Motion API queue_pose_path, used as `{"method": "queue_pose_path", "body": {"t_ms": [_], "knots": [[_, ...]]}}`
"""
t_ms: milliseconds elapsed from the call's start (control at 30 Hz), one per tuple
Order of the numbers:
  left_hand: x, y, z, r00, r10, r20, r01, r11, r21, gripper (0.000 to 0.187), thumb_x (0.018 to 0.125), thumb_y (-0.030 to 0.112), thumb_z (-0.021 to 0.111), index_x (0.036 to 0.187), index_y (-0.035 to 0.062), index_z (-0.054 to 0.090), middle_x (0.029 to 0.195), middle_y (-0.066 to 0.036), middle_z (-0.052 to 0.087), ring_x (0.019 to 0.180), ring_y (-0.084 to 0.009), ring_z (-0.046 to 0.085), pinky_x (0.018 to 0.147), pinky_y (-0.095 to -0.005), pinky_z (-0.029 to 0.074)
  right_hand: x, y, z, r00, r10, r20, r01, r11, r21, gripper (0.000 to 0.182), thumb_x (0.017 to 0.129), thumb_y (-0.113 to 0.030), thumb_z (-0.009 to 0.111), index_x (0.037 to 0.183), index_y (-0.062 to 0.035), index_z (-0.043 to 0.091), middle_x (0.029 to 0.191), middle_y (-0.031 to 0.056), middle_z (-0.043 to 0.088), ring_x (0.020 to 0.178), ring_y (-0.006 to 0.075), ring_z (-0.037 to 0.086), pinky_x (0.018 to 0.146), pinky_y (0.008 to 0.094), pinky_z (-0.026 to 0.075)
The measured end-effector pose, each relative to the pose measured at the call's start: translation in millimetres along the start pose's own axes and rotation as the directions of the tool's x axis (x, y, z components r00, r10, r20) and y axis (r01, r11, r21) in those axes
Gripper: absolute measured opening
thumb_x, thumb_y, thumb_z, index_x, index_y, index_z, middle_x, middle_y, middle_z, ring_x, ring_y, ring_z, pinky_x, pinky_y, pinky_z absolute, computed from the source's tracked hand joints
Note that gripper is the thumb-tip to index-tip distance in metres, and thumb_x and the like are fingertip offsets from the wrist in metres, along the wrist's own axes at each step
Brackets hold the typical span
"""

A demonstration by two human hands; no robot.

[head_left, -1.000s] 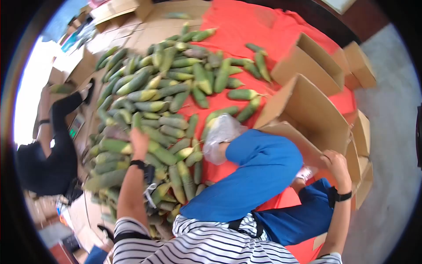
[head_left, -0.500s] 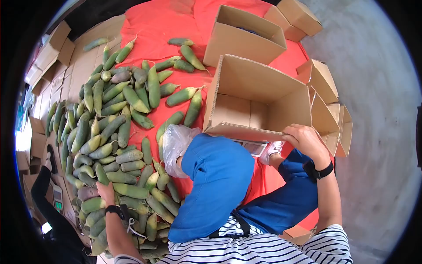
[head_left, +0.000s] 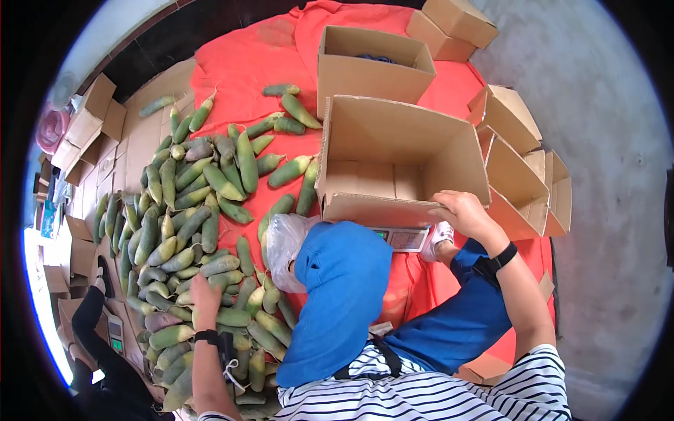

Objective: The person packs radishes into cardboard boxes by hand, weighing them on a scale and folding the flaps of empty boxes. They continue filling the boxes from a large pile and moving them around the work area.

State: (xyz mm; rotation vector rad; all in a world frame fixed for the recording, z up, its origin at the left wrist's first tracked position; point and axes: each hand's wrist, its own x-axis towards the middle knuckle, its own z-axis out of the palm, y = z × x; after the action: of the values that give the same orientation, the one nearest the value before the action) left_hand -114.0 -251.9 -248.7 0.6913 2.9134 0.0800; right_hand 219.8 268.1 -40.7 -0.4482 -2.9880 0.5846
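1. Head view: cloth, floor past right edge.
2. Box: near that edge, mouth up, long axis crosswise.
3. Right hand pinches box; left hand at left-edge radishes, grip unclear.

A red cloth is spreading over the grey floor, and flattened cardboard is lying along its left side. Long green vegetables are heaping across both, a few lying loose. On the cloth, a second open carton is standing beyond a large open carton, and a scale is showing below the large one's near wall.
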Motion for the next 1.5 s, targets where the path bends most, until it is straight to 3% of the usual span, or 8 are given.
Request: {"method": "queue_pose_path", "body": {"t_ms": [33, 133, 267, 467, 700, 1000, 1133, 1500], "knots": [[11.6, 24.8, -3.8, 0.970, 0.156, -0.186, -0.180, 0.977, -0.116, 0.060, 0.073, 0.019, 0.073, 0.122, -0.0031, 0.049, 0.118, -0.024, 0.054, 0.112, -0.0384, 0.051, 0.098, -0.0434, 0.040, 0.1, -1.6, -4.5, 0.999, -0.003, -0.036, 0.003, 1.000, 0.017, 0.019, 0.083, -0.020, 0.063, 0.088, -0.0019, 0.060, 0.081, 0.0151, 0.061, 0.080, 0.0349, 0.061, 0.068, 0.0420, 0.048], [33.5, 161.5, -103.2, 0.938, 0.319, -0.135, -0.339, 0.763, -0.550, 0.051, 0.080, 0.022, 0.071, 0.122, -0.0006, 0.053, 0.120, -0.019, 0.056, 0.113, -0.0331, 0.053, 0.098, -0.0386, 0.042, -0.3, -12.6, -23.5, 0.997, 0.050, -0.050, -0.044, 0.993, 0.111, 0.022, 0.082, -0.016, 0.066, 0.081, 0.0023, 0.054, 0.074, 0.0184, 0.053, 0.068, 0.0354, 0.054, 0.060, 0.0394, 0.043], [42.8, 262.8, -167.6, 0.813, 0.524, -0.256, -0.519, 0.450, -0.727, 0.049, 0.082, 0.021, 0.070, 0.124, 0.0026, 0.052, 0.119, -0.012, 0.058, 0.110, -0.0226, 0.056, 0.094, -0.0350, 0.044, -9.8, -19.9, -35.6, 0.994, 0.089, -0.068, -0.076, 0.983, 0.169, 0.026, 0.081, -0.017, 0.068, 0.078, 0.0018, 0.051, 0.071, 0.0170, 0.049, 0.065, 0.0362, 0.050, 0.058, 0.0409, 0.041], [49.0, 303.6, -191.2, 0.782, 0.497, -0.376, -0.532, 0.219, -0.818, 0.036, 0.087, 0.014, 0.064, 0.120, 0.0006, 0.055, 0.105, -0.014, 0.060, 0.090, -0.0224, 0.062, 0.080, -0.0322, 0.050, -17.6, -24.6, -38.4, 0.992, 0.025, -0.124, 0.004, 0.974, 0.228, 0.030, 0.080, -0.016, 0.069, 0.075, 0.0016, 0.047, 0.068, 0.0165, 0.044, 0.062, 0.0351, 0.045, 0.055, 0.0397, 0.039], [46.4, 304.7, -201.6, 0.619, 0.436, -0.653, -0.774, 0.479, -0.413, 0.018, 0.088, 0.007, 0.059, 0.104, -0.0017, 0.059, 0.090, -0.018, 0.061, 0.082, -0.0349, 0.061, 0.071, -0.0372, 0.049, -17.5, -30.9, -37.9, 0.987, -0.071, -0.146, 0.106, 0.964, 0.243, 0.033, 0.081, -0.016, 0.069, 0.072, 0.0008, 0.043, 0.067, 0.0170, 0.041, 0.061, 0.0350, 0.044, 0.055, 0.0411, 0.037], [26.9, 290.0, -218.7, 0.705, 0.394, -0.590, -0.704, 0.488, -0.516, 0.019, 0.089, 0.008, 0.059, 0.106, -0.0009, 0.059, 0.089, -0.019, 0.062, 0.079, -0.0358, 0.062, 0.071, -0.0387, 0.050, -15.2, -46.6, -45.1, 0.967, -0.169, -0.190, 0.204, 0.961, 0.185, 0.023, 0.082, -0.020, 0.067, 0.082, -0.0007, 0.055, 0.075, 0.0168, 0.055, 0.069, 0.0355, 0.055, 0.059, 0.0422, 0.044], [25.6, 278.0, -220.1, 0.670, 0.425, -0.609, -0.714, 0.593, -0.372, 0.017, 0.088, 0.008, 0.059, 0.103, -0.0011, 0.058, 0.086, -0.019, 0.063, 0.077, -0.0318, 0.064, 0.069, -0.0374, 0.051, -16.5, -49.6, -44.8, 0.962, -0.197, -0.190, 0.228, 0.961, 0.154, 0.021, 0.082, -0.019, 0.067, 0.088, -0.0014, 0.058, 0.077, 0.0156, 0.058, 0.071, 0.0346, 0.058, 0.060, 0.0410, 0.046], [26.4, 286.5, -212.4, 0.667, 0.368, -0.648, -0.700, 0.607, -0.377, 0.015, 0.088, 0.007, 0.059, 0.098, -0.0033, 0.057, 0.081, -0.020, 0.063, 0.073, -0.0316, 0.065, 0.066, -0.0371, 0.052, -22.1, -42.2, -40.1, 0.950, -0.210, -0.232, 0.249, 0.956, 0.153, 0.020, 0.082, -0.018, 0.067, 0.086, -0.0024, 0.056, 0.075, 0.0151, 0.057, 0.071, 0.0343, 0.058, 0.059, 0.0418, 0.046]]}}
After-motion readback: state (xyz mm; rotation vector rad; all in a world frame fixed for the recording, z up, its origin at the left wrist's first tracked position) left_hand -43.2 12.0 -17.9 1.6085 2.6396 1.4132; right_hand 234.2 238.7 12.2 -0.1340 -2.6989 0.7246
